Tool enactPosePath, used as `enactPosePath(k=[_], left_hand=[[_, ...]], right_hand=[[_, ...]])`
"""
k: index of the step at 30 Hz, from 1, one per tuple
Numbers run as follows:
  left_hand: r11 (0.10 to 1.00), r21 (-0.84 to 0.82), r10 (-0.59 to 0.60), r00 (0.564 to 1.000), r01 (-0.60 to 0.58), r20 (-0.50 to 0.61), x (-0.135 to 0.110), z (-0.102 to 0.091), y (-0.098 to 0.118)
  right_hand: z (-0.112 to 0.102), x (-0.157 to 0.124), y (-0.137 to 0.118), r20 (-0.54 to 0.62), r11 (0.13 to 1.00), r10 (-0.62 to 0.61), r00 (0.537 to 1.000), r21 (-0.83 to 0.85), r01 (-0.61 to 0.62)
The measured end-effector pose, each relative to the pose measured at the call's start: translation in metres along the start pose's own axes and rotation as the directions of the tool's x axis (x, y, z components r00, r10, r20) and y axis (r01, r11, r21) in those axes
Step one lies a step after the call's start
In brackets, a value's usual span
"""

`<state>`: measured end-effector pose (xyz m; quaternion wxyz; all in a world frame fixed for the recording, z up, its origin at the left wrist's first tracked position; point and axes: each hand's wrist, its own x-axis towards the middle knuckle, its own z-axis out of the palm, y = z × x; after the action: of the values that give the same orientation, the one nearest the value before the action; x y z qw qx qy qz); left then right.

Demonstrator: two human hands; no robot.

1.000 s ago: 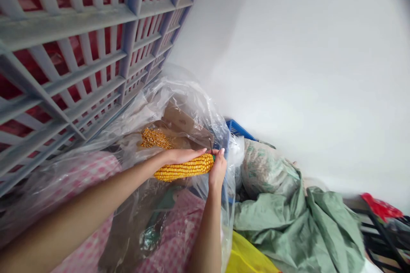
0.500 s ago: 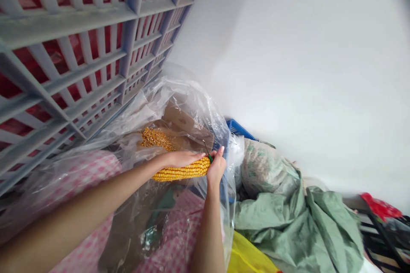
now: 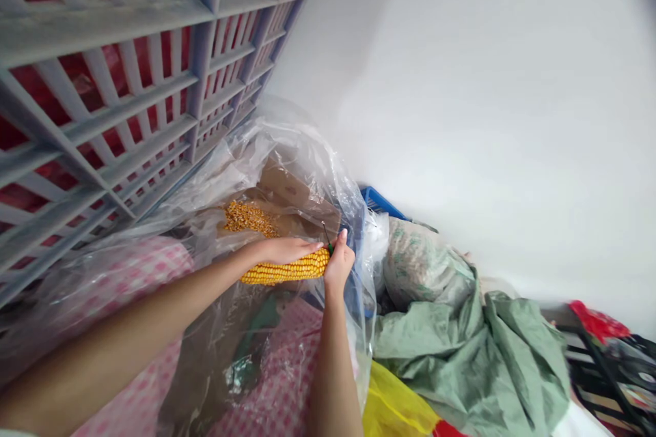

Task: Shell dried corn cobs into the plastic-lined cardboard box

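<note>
An ear of yellow corn (image 3: pixel 287 270) lies nearly level in front of me, its kernels in tight rows. Along its upper side rests my left hand (image 3: pixel 290 250), closed over the cob, with the fingertips pointing right. At the cob's right end, my right hand (image 3: pixel 339 263) is closed round the green handle of a thin-shafted tool (image 3: pixel 324 232), thumb up. The dark shaft sticks up and to the left. Most of the handle is hidden, and the exact kind of tool cannot be made out. Loose corn kernels (image 3: pixel 250 218) lie in a heap behind the left hand.
Clear plastic sheeting (image 3: pixel 307 143) surrounds the cob, with cardboard (image 3: pixel 297 188) inside. A grey slatted crate (image 3: pixel 199 75) rises at left. Pink checked cloth (image 3: pixel 148 266) lies below. Right of the hands sit a full sack (image 3: pixel 423 263), a green cloth (image 3: pixel 471 355) and a blue basket (image 3: pixel 382 203).
The view has shifted slightly, so most things appear a little farther left and up. My right hand sits slightly closer to the left hand, covering more of the green handle.
</note>
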<state>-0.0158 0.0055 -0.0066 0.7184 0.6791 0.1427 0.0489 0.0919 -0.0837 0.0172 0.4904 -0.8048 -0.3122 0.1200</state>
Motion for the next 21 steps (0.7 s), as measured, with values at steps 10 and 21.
enactPosePath(k=[10, 21], left_hand=[[0.997, 0.067, -0.029, 0.997, 0.025, 0.074, 0.002, 0.002, -0.009], [0.997, 0.069, -0.049, 0.990, 0.040, 0.131, 0.011, -0.001, -0.021]], right_hand=[[-0.002, -0.002, 0.006, 0.038, 0.998, 0.052, 0.998, 0.019, -0.053], [-0.001, 0.000, 0.010, 0.080, 0.995, 0.077, 0.994, 0.054, -0.081]])
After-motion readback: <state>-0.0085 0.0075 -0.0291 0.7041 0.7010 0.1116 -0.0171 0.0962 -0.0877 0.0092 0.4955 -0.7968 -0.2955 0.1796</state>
